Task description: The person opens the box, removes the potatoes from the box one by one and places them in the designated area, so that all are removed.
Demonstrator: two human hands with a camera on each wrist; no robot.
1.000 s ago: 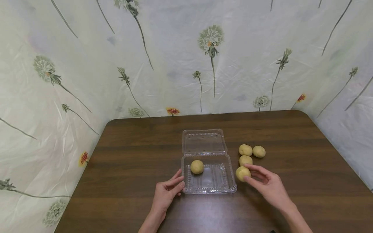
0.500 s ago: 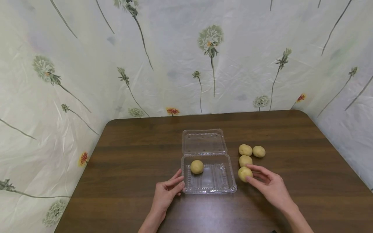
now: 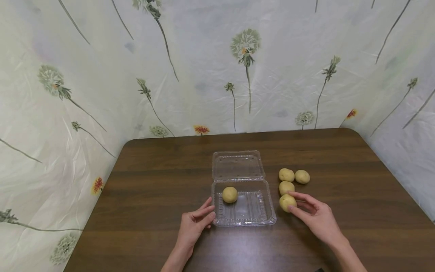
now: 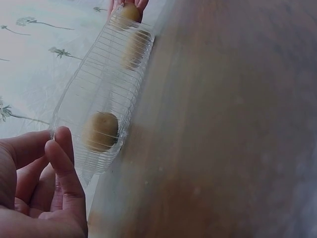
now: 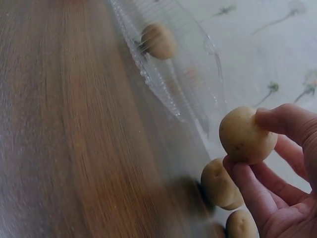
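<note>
Near the middle of the table a clear plastic clamshell container lies with its lid folded back, away from the person. One round potato sits inside its base, toward the left. My left hand pinches the container's left rim between thumb and fingers, plainest in the left wrist view. Right of the container, my right hand holds a potato between thumb and fingertips. The right wrist view shows that potato raised above the table.
Behind the held potato lie three more: a nearer potato, a farther potato and a potato to its right. The brown wooden table meets a flower-patterned covering along its back and sides.
My right hand has shifted slightly to the right with the potato in its fingers. The left hand and the container stay where they were.
</note>
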